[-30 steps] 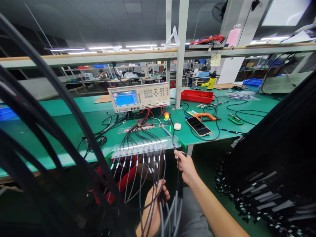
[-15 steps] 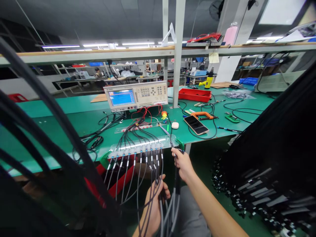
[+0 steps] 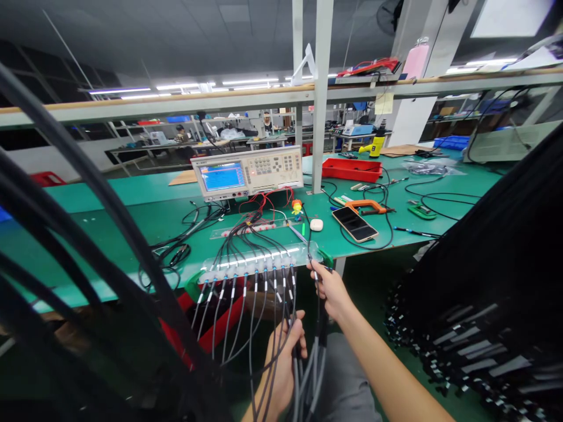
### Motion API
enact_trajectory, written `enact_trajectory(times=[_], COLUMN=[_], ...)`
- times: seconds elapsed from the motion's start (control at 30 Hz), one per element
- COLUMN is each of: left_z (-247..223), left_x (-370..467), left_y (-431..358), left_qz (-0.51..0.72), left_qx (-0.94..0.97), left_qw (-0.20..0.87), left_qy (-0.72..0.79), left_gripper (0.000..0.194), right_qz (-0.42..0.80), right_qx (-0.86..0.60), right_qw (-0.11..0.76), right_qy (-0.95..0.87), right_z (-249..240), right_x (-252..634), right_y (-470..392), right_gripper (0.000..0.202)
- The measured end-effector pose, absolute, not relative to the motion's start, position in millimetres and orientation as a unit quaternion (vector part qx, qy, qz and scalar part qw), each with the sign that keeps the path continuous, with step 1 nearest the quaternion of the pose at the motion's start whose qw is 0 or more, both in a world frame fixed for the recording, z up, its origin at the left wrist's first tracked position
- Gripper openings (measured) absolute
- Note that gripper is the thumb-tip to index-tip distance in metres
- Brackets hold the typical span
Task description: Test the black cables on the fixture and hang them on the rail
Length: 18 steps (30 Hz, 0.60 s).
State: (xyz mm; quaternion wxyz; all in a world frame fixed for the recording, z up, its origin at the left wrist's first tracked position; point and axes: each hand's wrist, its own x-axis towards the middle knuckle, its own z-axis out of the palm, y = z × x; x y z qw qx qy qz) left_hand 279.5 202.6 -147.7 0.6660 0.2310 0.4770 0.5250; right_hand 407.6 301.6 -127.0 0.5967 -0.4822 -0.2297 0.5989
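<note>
At far left, saw thick dark cables slanting, blurred, across the foreground. Next, along the front edge of the green bench, saw thin cables hanging in a row from a clear fixture. Below, had the left hand half curled among cables; could not tell firm hold from mere contact. Just beside the fixture's right end, pinched one dark cable in the nearly closed fingers of the right hand. Farther right, saw a phone lying flat, then a hanging black bundle.

A phone lies beside an orange clamp; a red tray sits farther back.
</note>
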Motion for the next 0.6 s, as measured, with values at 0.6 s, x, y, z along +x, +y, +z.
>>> enact_trajectory(times=[0.6], left_z=[-154], left_x=[278], left_y=[204], left_qz=[0.529], left_qx=[0.218], left_qw=[0.657], left_qy=[0.492], left_gripper=[0.033], right_qz=[0.592], right_qx=[-0.499], right_qw=[0.58], right_qy=[-0.253], right_z=[-125], right_x=[403], right_y=[289], right_gripper=[0.031])
